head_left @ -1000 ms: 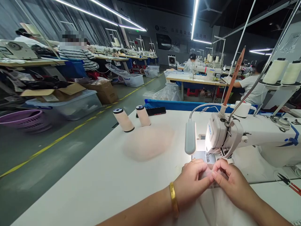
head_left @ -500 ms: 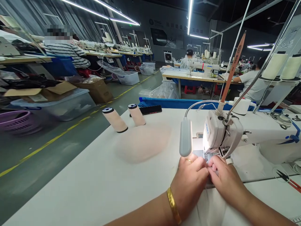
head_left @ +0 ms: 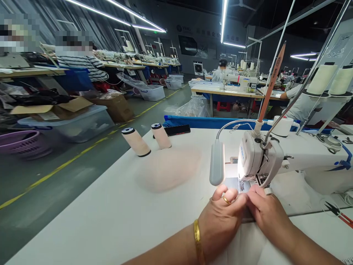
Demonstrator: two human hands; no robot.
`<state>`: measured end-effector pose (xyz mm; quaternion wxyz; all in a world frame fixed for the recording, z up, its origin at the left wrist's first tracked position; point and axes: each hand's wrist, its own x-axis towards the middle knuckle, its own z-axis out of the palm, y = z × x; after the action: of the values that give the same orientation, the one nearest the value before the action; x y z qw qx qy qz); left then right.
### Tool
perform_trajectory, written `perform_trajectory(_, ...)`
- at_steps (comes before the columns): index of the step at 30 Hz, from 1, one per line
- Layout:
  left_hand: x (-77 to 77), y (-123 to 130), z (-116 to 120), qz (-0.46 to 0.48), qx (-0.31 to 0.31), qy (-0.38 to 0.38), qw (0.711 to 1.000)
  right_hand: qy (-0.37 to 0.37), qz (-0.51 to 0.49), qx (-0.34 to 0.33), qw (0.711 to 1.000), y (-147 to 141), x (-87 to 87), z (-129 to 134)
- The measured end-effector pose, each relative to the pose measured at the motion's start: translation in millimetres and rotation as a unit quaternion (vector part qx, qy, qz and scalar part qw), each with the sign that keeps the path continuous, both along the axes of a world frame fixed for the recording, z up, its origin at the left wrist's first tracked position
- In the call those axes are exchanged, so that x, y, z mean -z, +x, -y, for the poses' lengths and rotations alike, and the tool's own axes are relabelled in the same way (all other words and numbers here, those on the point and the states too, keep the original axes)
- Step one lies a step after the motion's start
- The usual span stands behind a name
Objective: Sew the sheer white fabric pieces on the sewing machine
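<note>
A white sewing machine (head_left: 250, 154) stands at the right, its lit needle area just beyond my fingers. My left hand (head_left: 222, 217), with a gold ring and bracelet, is closed in a pinch in front of the presser foot. Close beside it, my right hand (head_left: 267, 209) is pinched too, the fingertips nearly touching. Both hands are at the upper end of a pale white fabric (head_left: 244, 243) that hangs toward me below them. The exact edge between the fingertips is hidden. A grey lamp (head_left: 217, 163) hangs just above my left hand.
Two thread cones (head_left: 136, 142) and a black phone (head_left: 177, 130) lie toward the back of the white table (head_left: 110, 213). Red-handled snips (head_left: 342, 217) are at the right edge. Boxes, a purple basket (head_left: 26, 143) and seated people are beyond the table.
My hands have drawn slightly back from the needle, and my left fingers have shifted, showing the ring more clearly. The view has moved a little.
</note>
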<state>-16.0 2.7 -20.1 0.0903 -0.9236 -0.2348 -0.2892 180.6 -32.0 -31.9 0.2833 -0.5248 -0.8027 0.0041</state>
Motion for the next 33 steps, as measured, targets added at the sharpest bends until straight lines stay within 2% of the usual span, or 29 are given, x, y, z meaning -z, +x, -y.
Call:
perform_trajectory(3, -3.6, -4.2, -5.7, -0.020, 0.088, 0.021, 0.996, -0.026, -0.014, -0.013, 0.999, -1.1, -2.4, -0.3)
perform_trajectory(5, -7.2, -6.6, -9.0, -0.038, 0.111, 0.033, 0.993, -0.027, -0.008, -0.012, 1.000, -1.4, -2.7, -0.7)
perform_trajectory(10, -10.5, -7.5, -8.8, -0.008, 0.048, 0.006, 0.999, -0.008, 0.001, -0.032, 0.999, 1.0, -3.8, 1.4)
perform_trajectory(14, -8.8, -6.0, -2.9, 0.008, 0.027, -0.032, 0.999, 0.009, 0.011, -0.051, 0.999, 3.0, -8.9, 6.0)
perform_trajectory(24, -4.6, -2.6, 1.8, -0.015, -0.037, -0.040, 0.998, 0.099, 0.105, 0.021, 0.989, 5.5, -4.2, -0.6)
perform_trajectory(33, -1.6, 1.2, -1.4, -0.020, -0.060, -0.045, 0.997, 0.067, 0.134, 0.058, 0.987, 10.4, 3.5, -5.2)
